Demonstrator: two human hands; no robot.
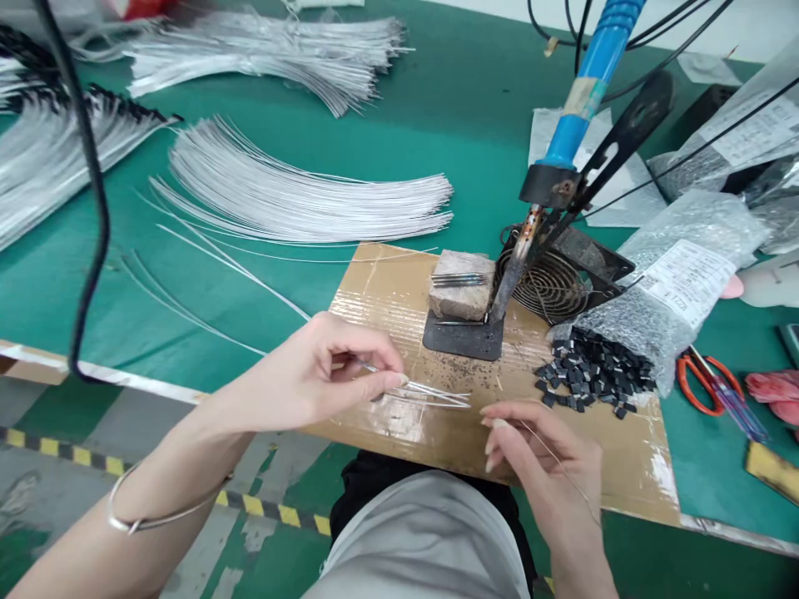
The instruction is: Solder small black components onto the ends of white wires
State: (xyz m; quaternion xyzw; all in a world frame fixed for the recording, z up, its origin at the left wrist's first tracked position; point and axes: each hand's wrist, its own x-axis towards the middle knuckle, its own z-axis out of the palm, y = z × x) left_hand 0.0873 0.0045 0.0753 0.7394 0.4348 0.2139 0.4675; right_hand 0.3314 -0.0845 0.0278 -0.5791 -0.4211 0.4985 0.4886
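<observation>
My left hand point(318, 378) is closed in a pinch around a few white wires point(440, 394). Their ends stick out to the right past my fingertips, over the brown cardboard point(368, 283). Right of those ends, my right hand point(549, 466) pinches a thin solder wire point(558, 462), which runs back across the palm side toward the wrist. The two hands are apart. Beyond them a soldering iron point(565, 137) with a blue handle hangs tip-down in a clamp. Its tip meets a dark metal plate point(465, 339) beside a whitish block point(460, 299) with short metal pieces on top.
Small black parts point(590, 370) spill from a bubble-wrap bag point(692, 258) on the right. Near them lie orange-handled scissors point(692, 387) and a round fan point(549, 283). White wire bundles point(312, 195) spread over the green table at back left. A black cable point(91, 166) hangs at left.
</observation>
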